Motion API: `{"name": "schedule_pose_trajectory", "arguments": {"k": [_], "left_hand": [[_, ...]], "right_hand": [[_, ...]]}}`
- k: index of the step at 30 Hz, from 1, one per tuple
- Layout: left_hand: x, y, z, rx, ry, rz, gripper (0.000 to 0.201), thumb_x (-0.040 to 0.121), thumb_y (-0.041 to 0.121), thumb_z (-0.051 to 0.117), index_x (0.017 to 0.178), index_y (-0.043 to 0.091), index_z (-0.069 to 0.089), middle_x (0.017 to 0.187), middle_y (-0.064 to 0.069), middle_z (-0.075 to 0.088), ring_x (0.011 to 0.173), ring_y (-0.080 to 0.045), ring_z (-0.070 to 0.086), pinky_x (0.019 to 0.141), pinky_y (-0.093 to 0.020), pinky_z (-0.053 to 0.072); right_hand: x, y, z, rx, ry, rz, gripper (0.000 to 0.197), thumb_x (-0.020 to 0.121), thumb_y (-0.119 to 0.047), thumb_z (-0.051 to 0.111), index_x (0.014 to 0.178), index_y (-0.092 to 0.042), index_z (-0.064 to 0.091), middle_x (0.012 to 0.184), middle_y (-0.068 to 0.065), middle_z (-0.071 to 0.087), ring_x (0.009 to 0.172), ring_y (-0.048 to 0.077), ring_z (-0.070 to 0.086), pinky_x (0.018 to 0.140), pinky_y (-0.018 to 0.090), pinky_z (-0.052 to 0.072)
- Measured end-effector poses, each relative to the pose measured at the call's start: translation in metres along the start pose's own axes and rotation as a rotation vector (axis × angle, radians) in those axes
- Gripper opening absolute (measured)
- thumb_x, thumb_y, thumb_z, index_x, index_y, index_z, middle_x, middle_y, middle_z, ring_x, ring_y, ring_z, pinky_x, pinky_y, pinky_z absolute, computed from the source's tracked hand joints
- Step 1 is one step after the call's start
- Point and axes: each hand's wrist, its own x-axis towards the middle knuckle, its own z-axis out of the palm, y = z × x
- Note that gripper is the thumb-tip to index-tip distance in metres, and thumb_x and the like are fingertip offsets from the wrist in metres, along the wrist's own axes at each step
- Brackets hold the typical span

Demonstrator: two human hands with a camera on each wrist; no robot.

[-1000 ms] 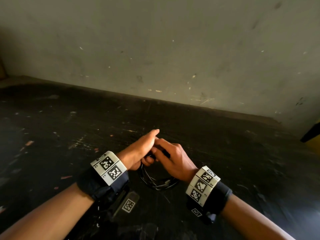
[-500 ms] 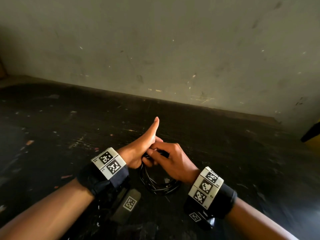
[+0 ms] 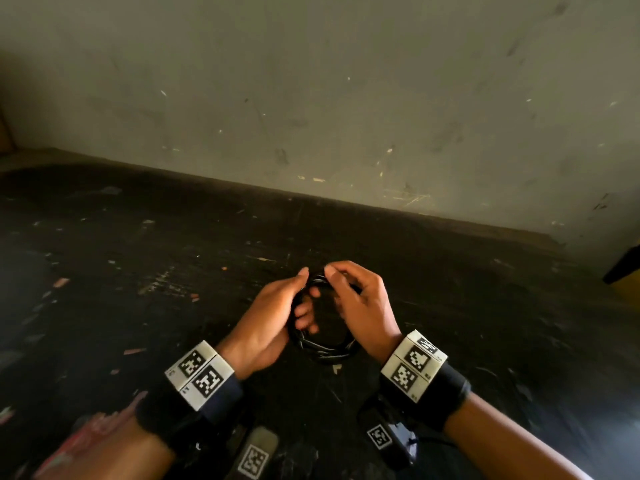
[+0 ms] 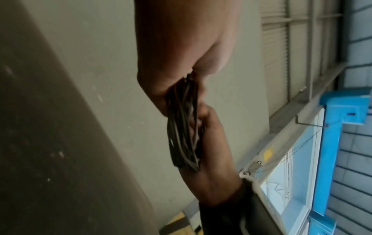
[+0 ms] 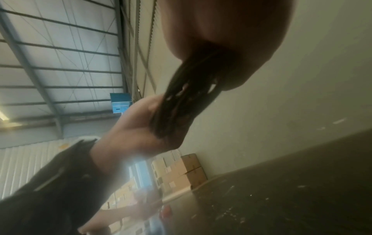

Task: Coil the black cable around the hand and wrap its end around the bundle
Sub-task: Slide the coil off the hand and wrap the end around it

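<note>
The black cable [image 3: 322, 351] is a round coil of several loops, held upright between both hands above the dark floor. My left hand [image 3: 277, 317] grips the coil's left side, fingers curled through the ring and thumb up at the top. My right hand [image 3: 360, 299] holds the right side, thumb and fingers curled at the coil's top. In the left wrist view the cable bundle [image 4: 184, 127] runs from my left hand [image 4: 181, 47] down to my right hand [image 4: 211, 151]. In the right wrist view the cable loops [image 5: 187, 95] stretch between both hands. The cable's end is hidden.
A dark, scuffed floor [image 3: 138, 271] with small debris meets a grey wall [image 3: 311, 98] behind the hands. A yellow and black object [image 3: 623, 268] sits at the right edge. Stacked cardboard boxes [image 5: 181, 171] stand along the wall in the right wrist view.
The hands have drawn apart and the coil now stands open as a ring between them. My left thumb, raised half a second ago, has come down onto the coil's top.
</note>
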Motion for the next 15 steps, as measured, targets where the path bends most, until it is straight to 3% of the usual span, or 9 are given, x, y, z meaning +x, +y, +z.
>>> {"name": "schedule_pose_trajectory", "arguments": {"k": [2, 4, 6, 8, 11, 15], "left_hand": [[-0.001, 0.001, 0.000, 0.041, 0.070, 0.007, 0.034, 0.096, 0.033, 0.046, 0.073, 0.010, 0.055, 0.041, 0.007, 0.033, 0.033, -0.006, 0.031, 0.035, -0.019, 0.025], [-0.001, 0.001, -0.003, 0.140, 0.131, 0.044, 0.032, 0.097, 0.031, 0.047, 0.071, 0.013, 0.054, 0.038, 0.010, 0.034, 0.030, -0.003, 0.030, 0.032, -0.016, 0.021], [-0.002, 0.000, -0.009, 0.198, 0.177, 0.090, 0.031, 0.097, 0.027, 0.048, 0.069, 0.015, 0.053, 0.038, 0.010, 0.033, 0.030, -0.003, 0.030, 0.031, -0.015, 0.021], [-0.002, -0.001, -0.016, 0.243, 0.199, 0.135, 0.033, 0.097, 0.024, 0.048, 0.065, 0.019, 0.053, 0.040, 0.010, 0.033, 0.032, -0.004, 0.028, 0.032, -0.016, 0.020], [-0.006, -0.003, -0.027, 0.333, 0.216, 0.207, 0.036, 0.097, 0.024, 0.049, 0.061, 0.021, 0.054, 0.042, 0.009, 0.038, 0.037, -0.004, 0.035, 0.035, -0.016, 0.024], [-0.016, -0.003, -0.041, 0.418, 0.215, 0.248, 0.035, 0.098, 0.021, 0.046, 0.065, 0.019, 0.058, 0.042, 0.014, 0.052, 0.039, 0.005, 0.047, 0.039, -0.009, 0.033]], "right_hand": [[-0.001, 0.002, 0.003, -0.047, 0.008, 0.027, 0.016, 0.096, -0.019, 0.050, 0.099, -0.013, 0.064, 0.063, -0.001, 0.059, 0.050, 0.004, 0.053, 0.047, 0.020, 0.043], [-0.003, 0.001, 0.007, -0.116, -0.035, -0.024, 0.020, 0.097, -0.019, 0.047, 0.114, -0.020, 0.059, 0.070, 0.000, 0.064, 0.057, 0.006, 0.061, 0.051, 0.023, 0.051], [-0.005, 0.005, 0.010, -0.273, -0.123, -0.175, 0.026, 0.098, -0.019, 0.044, 0.122, -0.020, 0.056, 0.094, 0.004, 0.070, 0.082, 0.010, 0.068, 0.072, 0.029, 0.057], [-0.006, 0.009, 0.013, -0.400, -0.228, -0.270, 0.030, 0.099, -0.026, 0.043, 0.125, -0.018, 0.055, 0.114, 0.001, 0.066, 0.102, 0.007, 0.064, 0.085, 0.029, 0.055], [-0.006, 0.008, 0.017, -0.510, -0.308, -0.284, 0.037, 0.096, -0.041, 0.043, 0.128, -0.023, 0.051, 0.119, -0.001, 0.063, 0.104, 0.009, 0.063, 0.084, 0.033, 0.056], [-0.003, 0.000, 0.025, -0.664, -0.431, -0.322, 0.045, 0.090, -0.047, 0.046, 0.127, -0.021, 0.049, 0.114, 0.002, 0.061, 0.097, 0.017, 0.064, 0.079, 0.036, 0.057]]}}
